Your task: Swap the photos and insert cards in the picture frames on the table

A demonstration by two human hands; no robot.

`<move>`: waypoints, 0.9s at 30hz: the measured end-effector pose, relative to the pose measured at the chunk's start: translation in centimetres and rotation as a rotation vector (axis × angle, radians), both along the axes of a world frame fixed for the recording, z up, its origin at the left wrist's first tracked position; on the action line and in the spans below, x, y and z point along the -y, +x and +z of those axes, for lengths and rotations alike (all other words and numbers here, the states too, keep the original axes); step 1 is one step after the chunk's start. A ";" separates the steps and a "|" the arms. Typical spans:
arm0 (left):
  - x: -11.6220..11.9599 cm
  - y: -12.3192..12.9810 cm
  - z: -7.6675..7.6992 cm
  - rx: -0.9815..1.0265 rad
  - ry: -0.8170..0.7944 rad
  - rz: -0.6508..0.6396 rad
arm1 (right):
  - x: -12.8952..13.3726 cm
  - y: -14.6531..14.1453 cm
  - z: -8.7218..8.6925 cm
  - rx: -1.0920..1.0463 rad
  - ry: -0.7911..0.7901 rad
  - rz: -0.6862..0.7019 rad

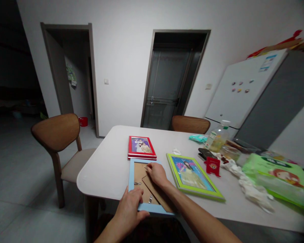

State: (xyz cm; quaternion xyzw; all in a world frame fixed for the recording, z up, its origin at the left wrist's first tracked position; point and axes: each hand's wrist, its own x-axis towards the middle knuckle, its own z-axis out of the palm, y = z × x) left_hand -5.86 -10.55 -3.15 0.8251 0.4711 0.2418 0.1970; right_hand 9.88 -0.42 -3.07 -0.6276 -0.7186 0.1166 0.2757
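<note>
A light blue picture frame lies back side up at the table's near edge, its brown backing board and small metal clips showing. My left hand grips the frame's lower left corner, thumb on the near edge. The fingers of my right hand are bent together at the top of the backing, by a small metal piece; whether they hold it is too small to tell. Beyond the blue frame lies a red picture frame, apparently stacked on another. To the right, a green picture frame lies face up.
On the white table, the right side holds a bottle, a red card, crumpled tissues, a green tissue pack and a teal packet. Wooden chairs stand at the left and far side.
</note>
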 end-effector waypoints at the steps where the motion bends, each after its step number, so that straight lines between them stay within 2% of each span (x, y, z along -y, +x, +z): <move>1: 0.0 0.0 -0.1 0.012 0.001 -0.002 | -0.5 0.3 -0.1 0.012 -0.005 -0.026; 10: 0.1 -0.2 -0.1 0.060 -0.015 -0.008 | -2.2 -1.7 -0.7 0.065 -0.012 -0.062; 21: 1.7 0.5 0.7 -0.070 -0.009 0.041 | -3.9 -1.1 -1.0 0.009 -0.061 -0.295; 27: 1.5 1.7 0.7 -0.188 0.024 0.020 | -3.0 -0.5 0.2 -0.184 -0.016 -0.218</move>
